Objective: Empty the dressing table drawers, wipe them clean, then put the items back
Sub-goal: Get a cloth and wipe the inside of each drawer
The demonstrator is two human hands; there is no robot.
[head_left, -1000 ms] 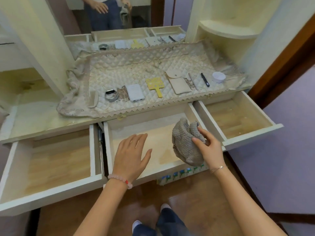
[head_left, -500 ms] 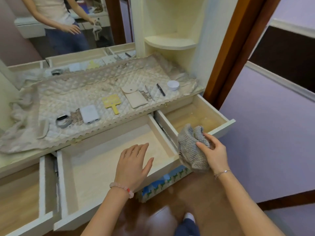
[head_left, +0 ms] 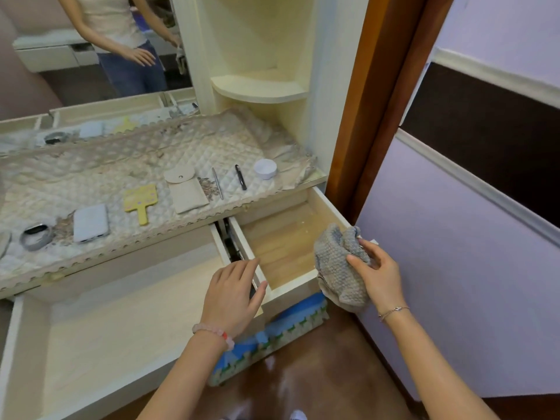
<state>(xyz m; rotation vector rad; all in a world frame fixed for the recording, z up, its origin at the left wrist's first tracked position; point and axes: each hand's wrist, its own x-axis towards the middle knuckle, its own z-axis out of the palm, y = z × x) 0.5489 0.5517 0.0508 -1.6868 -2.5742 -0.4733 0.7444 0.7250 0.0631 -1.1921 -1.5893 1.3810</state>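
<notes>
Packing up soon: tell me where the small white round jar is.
Head view: the small white round jar stands at the right end of the quilted beige cover, just right of the slim black pen.

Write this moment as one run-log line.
left hand: open, over middle drawer right edge | right hand: grips cloth at right drawer front

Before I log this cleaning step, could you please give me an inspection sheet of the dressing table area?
Surface: quilted cover spread over the dressing table.
Job's things: middle drawer and right drawer pulled out, empty; yellow mirror, pouch, pen, white jar, wristband lie on the cover; grey cloth at the right drawer's front.
Clutter: patterned box on the floor under the drawers.
Hands: left hand, fingers straight, holds nothing; right hand grips the cloth.
Cables: nothing seen.
Surroundings: wall mirror, corner shelf, wooden floor.
</notes>
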